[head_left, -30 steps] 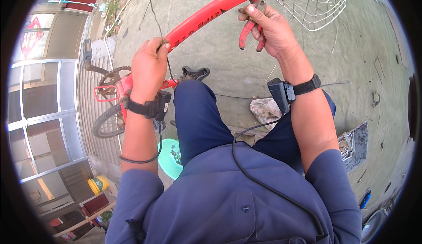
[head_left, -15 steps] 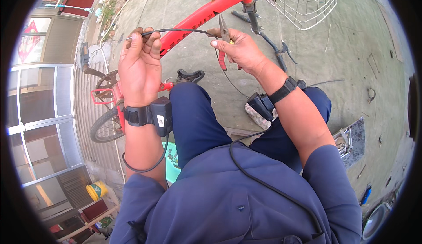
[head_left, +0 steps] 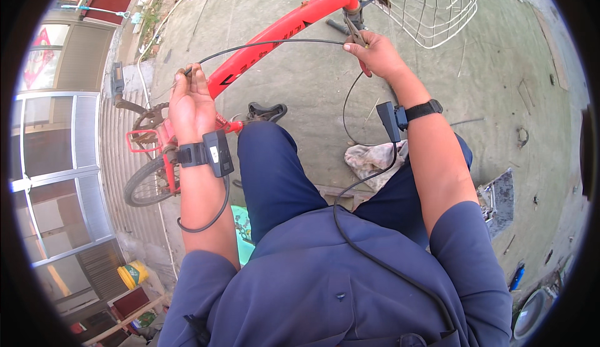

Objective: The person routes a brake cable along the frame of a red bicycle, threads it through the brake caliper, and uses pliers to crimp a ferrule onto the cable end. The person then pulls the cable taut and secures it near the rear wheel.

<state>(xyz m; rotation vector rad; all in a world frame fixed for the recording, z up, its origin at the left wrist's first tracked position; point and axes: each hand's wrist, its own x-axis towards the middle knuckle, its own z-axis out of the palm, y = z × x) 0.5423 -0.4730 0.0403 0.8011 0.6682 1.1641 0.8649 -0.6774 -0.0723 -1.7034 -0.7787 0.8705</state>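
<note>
My left hand (head_left: 192,106) pinches one end of a thin black bicycle cable (head_left: 281,40) between thumb and fingertips. From there the cable arches over to my right hand (head_left: 380,54), which grips a pair of pliers (head_left: 355,34) with red handles, jaws pointing up and away. At that hand the cable meets the pliers; whether the jaws bite it, I cannot tell. Beyond it, the rest curves down toward the ground. Behind the cable runs the red bicycle frame (head_left: 275,31), which neither hand appears to touch.
A white wire basket (head_left: 431,9) is at the far right of the frame. A crumpled rag (head_left: 369,162) lies by my right leg, with a tray of metal tools (head_left: 500,200) farther right. The bicycle's wheel (head_left: 150,181) and pedal (head_left: 269,110) are left; a teal container (head_left: 242,222) is beside my left leg.
My right hand has moved right with the pliers, and the span of cable between my hands is longer. My left hand has shifted slightly left and nearer, still pinching the cable.
</note>
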